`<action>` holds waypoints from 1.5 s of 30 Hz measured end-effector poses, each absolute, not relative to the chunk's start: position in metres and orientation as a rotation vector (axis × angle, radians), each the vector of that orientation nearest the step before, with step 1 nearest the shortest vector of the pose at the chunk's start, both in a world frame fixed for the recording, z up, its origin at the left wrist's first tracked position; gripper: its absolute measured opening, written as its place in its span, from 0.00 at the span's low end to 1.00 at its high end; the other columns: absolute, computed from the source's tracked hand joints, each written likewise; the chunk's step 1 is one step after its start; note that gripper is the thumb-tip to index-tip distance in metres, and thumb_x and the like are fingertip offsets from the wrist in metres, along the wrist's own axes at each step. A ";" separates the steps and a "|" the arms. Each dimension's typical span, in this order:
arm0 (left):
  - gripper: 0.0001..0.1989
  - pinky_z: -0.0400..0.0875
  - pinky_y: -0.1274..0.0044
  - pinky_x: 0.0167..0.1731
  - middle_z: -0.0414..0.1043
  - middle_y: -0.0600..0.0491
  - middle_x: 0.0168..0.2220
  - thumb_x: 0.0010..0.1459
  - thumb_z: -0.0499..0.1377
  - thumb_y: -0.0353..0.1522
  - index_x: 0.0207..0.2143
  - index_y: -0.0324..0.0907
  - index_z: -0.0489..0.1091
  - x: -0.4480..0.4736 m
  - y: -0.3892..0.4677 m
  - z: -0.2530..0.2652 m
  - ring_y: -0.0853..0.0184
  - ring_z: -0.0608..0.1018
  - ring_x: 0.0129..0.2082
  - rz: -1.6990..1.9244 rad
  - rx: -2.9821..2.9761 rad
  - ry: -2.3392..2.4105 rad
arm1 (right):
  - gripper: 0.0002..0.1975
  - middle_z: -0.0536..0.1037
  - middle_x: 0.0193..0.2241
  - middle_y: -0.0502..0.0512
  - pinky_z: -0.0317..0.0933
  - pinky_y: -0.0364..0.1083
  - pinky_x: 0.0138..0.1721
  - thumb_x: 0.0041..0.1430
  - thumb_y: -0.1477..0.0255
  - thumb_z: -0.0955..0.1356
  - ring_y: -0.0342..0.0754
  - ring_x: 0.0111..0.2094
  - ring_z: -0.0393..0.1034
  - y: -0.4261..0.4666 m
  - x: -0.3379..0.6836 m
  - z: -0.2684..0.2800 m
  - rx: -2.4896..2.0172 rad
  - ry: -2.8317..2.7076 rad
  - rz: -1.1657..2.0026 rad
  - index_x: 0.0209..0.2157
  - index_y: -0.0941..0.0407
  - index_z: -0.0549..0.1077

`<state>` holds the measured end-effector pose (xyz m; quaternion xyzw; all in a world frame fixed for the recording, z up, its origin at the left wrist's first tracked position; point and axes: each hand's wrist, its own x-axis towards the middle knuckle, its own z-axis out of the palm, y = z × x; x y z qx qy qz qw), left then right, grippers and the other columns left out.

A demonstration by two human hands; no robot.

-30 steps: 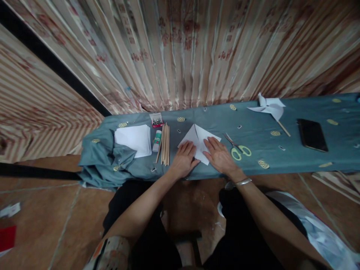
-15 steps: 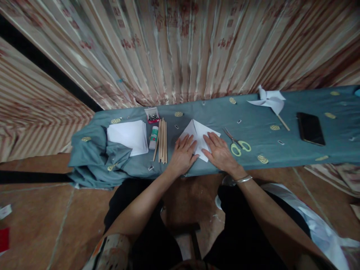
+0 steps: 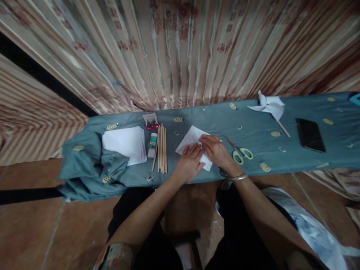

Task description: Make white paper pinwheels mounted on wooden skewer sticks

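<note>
A white sheet of paper [image 3: 189,138] with creases lies on the cloth in front of me, turned so a corner points away. My left hand [image 3: 189,163] rests flat on its lower left part, fingers stretched out. My right hand [image 3: 216,150] has its fingers drawn together on the right part of the sheet, bringing that side over towards the middle; the fingertips partly hide the fold. Just right of that hand lie scissors [image 3: 238,151] with light green handles. Left of the paper are several wooden sticks [image 3: 162,149] and a glue stick [image 3: 152,145].
A stack of white paper [image 3: 125,142] lies at the left by bunched cloth [image 3: 80,168]. Behind the glue stick stands a small box of metal pins [image 3: 151,122]. A paper pinwheel [image 3: 271,106] and a black phone [image 3: 310,135] lie right. A curtain [image 3: 180,56] hangs behind the table.
My right hand has gone from lying flat on the paper to closed fingers, carrying the right side inward. My left hand stays on the sheet. The view has shifted slightly.
</note>
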<state>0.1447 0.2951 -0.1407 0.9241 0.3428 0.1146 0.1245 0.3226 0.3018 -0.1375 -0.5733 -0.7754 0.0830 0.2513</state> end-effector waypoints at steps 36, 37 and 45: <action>0.26 0.49 0.62 0.67 0.62 0.43 0.65 0.65 0.53 0.39 0.62 0.35 0.60 0.143 0.290 -0.132 0.58 0.58 0.67 0.339 2.610 1.017 | 0.20 0.76 0.49 0.66 0.60 0.56 0.57 0.65 0.72 0.57 0.58 0.50 0.69 0.356 0.296 -0.142 -1.651 -2.043 0.098 0.49 0.62 0.74; 0.26 0.50 0.62 0.67 0.62 0.44 0.64 0.65 0.53 0.39 0.62 0.36 0.60 0.143 0.290 -0.132 0.59 0.58 0.68 0.334 2.617 1.020 | 0.20 0.76 0.50 0.67 0.60 0.57 0.57 0.65 0.72 0.57 0.58 0.51 0.69 0.356 0.296 -0.143 -1.660 -2.045 0.090 0.51 0.62 0.74; 0.27 0.49 0.59 0.67 0.58 0.42 0.66 0.64 0.54 0.41 0.62 0.38 0.59 0.141 0.286 -0.129 0.58 0.55 0.69 0.400 2.633 1.047 | 0.23 0.76 0.52 0.66 0.62 0.59 0.57 0.67 0.67 0.56 0.59 0.54 0.69 0.345 0.297 -0.139 -1.663 -1.943 0.063 0.57 0.60 0.69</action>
